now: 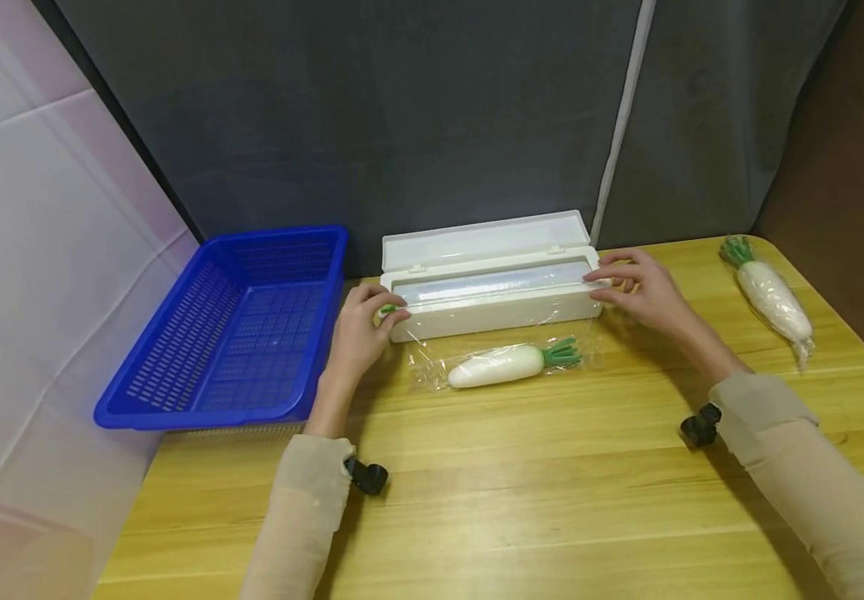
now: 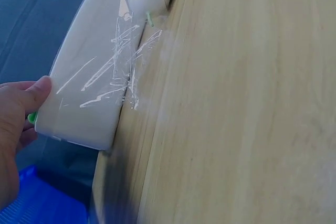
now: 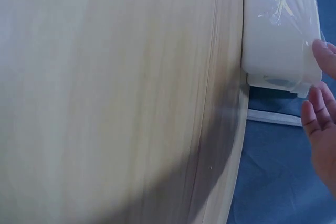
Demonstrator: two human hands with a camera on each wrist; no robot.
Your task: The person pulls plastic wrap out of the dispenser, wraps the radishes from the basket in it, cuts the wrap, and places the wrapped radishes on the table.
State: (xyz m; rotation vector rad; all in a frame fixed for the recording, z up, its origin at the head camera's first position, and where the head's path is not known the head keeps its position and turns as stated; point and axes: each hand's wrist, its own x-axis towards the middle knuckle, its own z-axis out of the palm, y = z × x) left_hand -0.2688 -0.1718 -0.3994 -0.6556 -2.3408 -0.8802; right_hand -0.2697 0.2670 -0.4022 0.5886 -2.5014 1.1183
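Note:
A white cling film dispenser [image 1: 495, 310] lies across the table with its lid [image 1: 486, 240] raised at the back. My left hand [image 1: 360, 329] pinches its left end, where a green slider [image 2: 32, 117] shows between thumb and fingers. At the right end, my right hand [image 1: 645, 292] holds the corner between thumb and fingertips, the other fingers loosely bent. Clear film [image 2: 107, 74] hangs over the dispenser's front and spreads onto the table. On that film lies a white radish [image 1: 495, 367], its green stalks [image 1: 562, 353] pointing right.
Left of the dispenser stands a blue plastic basket [image 1: 312, 350], close to my left hand. A second white radish [image 1: 776, 300], wrapped in film, lies near the right edge of the wooden table [image 1: 536, 500]. A dark grey curtain [image 1: 372, 108] hangs behind the table.

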